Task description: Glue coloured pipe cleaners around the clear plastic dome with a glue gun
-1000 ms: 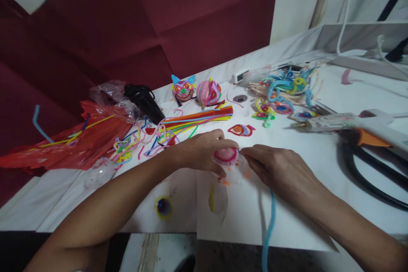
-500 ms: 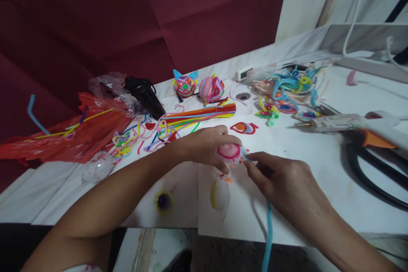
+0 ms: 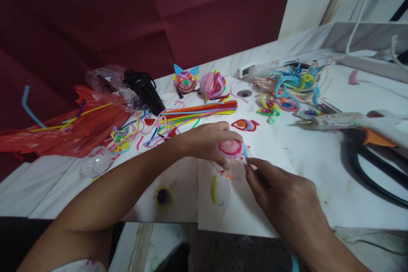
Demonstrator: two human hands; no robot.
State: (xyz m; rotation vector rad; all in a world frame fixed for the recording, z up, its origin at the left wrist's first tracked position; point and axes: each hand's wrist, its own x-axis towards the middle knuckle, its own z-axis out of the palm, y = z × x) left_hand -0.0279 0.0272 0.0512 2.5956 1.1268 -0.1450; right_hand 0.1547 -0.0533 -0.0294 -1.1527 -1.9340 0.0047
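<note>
A round pink coil with a darker pink rim lies on the white paper near the middle. My left hand curves round its left side, with fingertips at its top and bottom edges. At the coil's right side is the tip of a light blue fuzzy strip. My right hand pinches this strip between thumb and forefinger. More of the blue strip shows below my right wrist; its middle part is hidden behind the hand.
Scissors and a glue gun lie at the right. Behind are striped stems, two decorated balls and a tangled pile of stems. A red plastic bag spreads at the left. A dark-centred yellow piece lies nearer.
My right hand has moved slightly down, and more of the strip's tip shows beside the coil. The strip's hanging part has shifted right. My left hand stays around the coil.
</note>
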